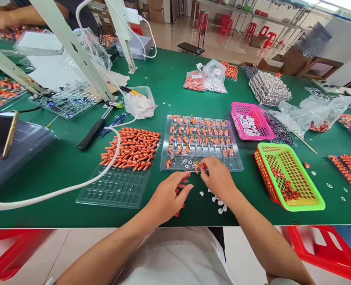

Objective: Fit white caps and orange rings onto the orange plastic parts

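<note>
My right hand (218, 178) pinches a small orange curved piece (197, 168) at the near edge of a clear compartment tray (237, 160). Rows of similar orange pieces (190, 130) with small yellow tips fill much of that tray, and white rings (190, 162) lie in its front part. Just left of it, my left hand (169, 196) hovers over the table edge, thumb and fingers apart, with nothing visible between them. Small red rings (177, 214) lie partly hidden beneath it. White discs (221, 211) are scattered below my right hand.
Left stands another tray (116, 186) heaped with orange parts, crossed by a white cable (74, 190). A hammer (95, 128) lies beyond. To the right are a pink basket (252, 137) of white pieces and a green basket (312, 204) holding red parts. Another person's hand (0, 19) shows far left.
</note>
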Demonstrator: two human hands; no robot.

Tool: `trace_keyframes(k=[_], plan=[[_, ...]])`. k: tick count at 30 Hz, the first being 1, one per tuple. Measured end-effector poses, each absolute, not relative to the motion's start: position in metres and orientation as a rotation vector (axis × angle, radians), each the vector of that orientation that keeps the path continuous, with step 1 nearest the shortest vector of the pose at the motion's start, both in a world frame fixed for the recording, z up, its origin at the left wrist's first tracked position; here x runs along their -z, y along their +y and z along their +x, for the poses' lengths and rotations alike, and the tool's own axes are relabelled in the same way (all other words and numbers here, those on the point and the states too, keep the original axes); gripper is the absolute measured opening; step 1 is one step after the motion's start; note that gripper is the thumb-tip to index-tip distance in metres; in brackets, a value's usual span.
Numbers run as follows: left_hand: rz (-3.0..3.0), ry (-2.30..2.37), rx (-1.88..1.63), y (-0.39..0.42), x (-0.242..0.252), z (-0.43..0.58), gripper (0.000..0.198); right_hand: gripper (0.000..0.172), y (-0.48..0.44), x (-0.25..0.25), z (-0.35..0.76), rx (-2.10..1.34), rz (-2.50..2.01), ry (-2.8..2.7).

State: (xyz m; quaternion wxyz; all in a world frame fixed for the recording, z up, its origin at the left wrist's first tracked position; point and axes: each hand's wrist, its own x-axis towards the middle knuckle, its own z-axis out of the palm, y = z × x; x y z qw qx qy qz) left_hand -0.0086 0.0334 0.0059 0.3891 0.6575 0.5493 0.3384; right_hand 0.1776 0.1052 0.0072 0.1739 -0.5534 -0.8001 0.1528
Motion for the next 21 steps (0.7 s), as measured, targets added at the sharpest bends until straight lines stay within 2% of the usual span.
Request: trace_keyframes(k=[6, 8, 16, 21], plan=[[1.638, 1.422, -0.830, 0.033, -0.009, -0.011, 0.034, 0.006, 0.092, -0.020, 0.197, -0.602, -1.567, -2.168], [1.600, 1.399, -0.836, 0.031, -0.010, -0.010, 0.036, 0.003, 0.079, -0.025, 0.202, -0.769, -1.536, -1.966], [1.508, 1.260, -0.864, 0.025, -0.009, 0.006, 0.043, 0.007, 0.035, -0.011, 0.187, -1.127, -1.377, -1.466], [1.170, 1.163, -0.797, 0.027, -0.026, 0.002, 0.033, 0.015, 0.011, -0.007, 0.185, -1.099, -1.210, -1.519]])
